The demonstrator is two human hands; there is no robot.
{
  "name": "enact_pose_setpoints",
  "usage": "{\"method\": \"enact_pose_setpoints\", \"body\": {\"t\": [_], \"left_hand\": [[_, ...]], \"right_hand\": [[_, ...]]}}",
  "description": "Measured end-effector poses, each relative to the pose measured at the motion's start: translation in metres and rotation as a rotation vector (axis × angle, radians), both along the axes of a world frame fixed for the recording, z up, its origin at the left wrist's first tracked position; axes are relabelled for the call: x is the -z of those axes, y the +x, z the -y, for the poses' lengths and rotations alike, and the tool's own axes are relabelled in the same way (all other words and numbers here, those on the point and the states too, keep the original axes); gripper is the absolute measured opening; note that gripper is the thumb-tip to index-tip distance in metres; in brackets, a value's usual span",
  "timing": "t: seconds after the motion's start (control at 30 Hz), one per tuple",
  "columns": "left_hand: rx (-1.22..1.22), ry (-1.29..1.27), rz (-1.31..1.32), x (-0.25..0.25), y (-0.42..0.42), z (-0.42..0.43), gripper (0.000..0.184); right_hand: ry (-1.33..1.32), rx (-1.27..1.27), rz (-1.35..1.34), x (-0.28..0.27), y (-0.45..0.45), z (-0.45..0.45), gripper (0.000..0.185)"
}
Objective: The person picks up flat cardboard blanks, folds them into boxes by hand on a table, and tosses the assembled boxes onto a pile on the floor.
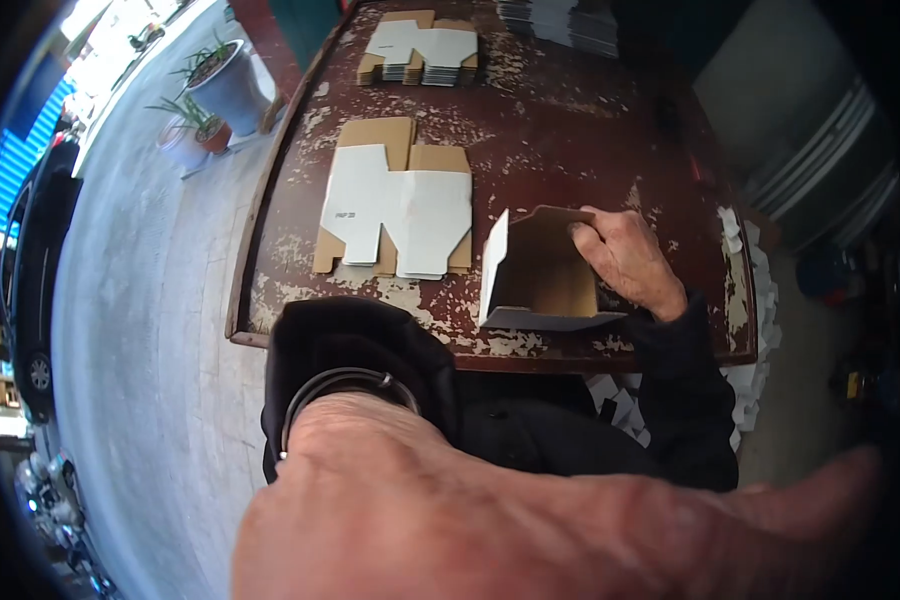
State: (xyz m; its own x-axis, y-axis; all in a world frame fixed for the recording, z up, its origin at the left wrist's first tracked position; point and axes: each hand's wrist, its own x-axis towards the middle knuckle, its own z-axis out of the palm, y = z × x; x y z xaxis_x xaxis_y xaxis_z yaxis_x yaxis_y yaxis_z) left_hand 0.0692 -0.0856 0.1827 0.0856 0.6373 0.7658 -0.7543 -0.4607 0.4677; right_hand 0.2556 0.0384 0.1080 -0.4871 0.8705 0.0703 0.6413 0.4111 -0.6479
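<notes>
My right hand [630,262] grips the right wall of a small open cardboard box [545,270], thumb inside. White outside and brown inside, the box rests on the worn dark-red table [550,130] with its opening towards me. Very near the camera, my left hand [450,530] fills the bottom of the view, with a metal bangle [335,378] at its wrist. Its fingers are mostly out of frame or too close to read. Left of the box lie a few flat, unfolded box blanks [395,205], white with brown flaps.
A taller stack of flat blanks [420,48] sits at the table's far left, and more stacked sheets [560,25] lie at the far edge. White cartons [620,405] are piled below the near edge. Potted plants [225,90] and a dark car [35,270] stand to the left.
</notes>
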Motion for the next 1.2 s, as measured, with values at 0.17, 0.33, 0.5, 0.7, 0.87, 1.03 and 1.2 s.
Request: {"method": "enact_pose_setpoints", "body": {"t": [0.17,0.33,0.5,0.7,0.87,1.03,1.2], "left_hand": [[0.053,0.037,-0.052,-0.004,-0.015,-0.018,0.025],[0.066,0.067,-0.066,0.001,-0.02,0.0,0.028],[-0.011,0.111,-0.127,-0.005,-0.035,-0.012,0.032],[0.031,0.091,-0.186,-0.007,-0.019,-0.024,0.036],[0.042,0.073,-0.235,-0.013,-0.027,0.0,0.039],[0.075,0.065,-0.312,-0.011,-0.033,-0.025,0.043],[-0.315,0.203,-0.825,0.056,-0.049,-0.059,0.057]], "right_hand": [[0.003,0.017,0.056,-0.001,-0.001,-0.006,0.025],[-0.007,-0.017,0.019,-0.003,-0.001,-0.004,0.026],[0.037,0.015,-0.03,0.002,-0.007,-0.002,0.028],[-0.017,-0.012,-0.013,-0.001,0.001,-0.007,0.03],[-0.011,-0.044,-0.007,0.004,0.0,-0.009,0.031],[0.058,-0.036,-0.053,0.009,0.003,-0.01,0.031],[0.086,-0.041,-0.053,0.01,0.004,-0.01,0.031]]}}
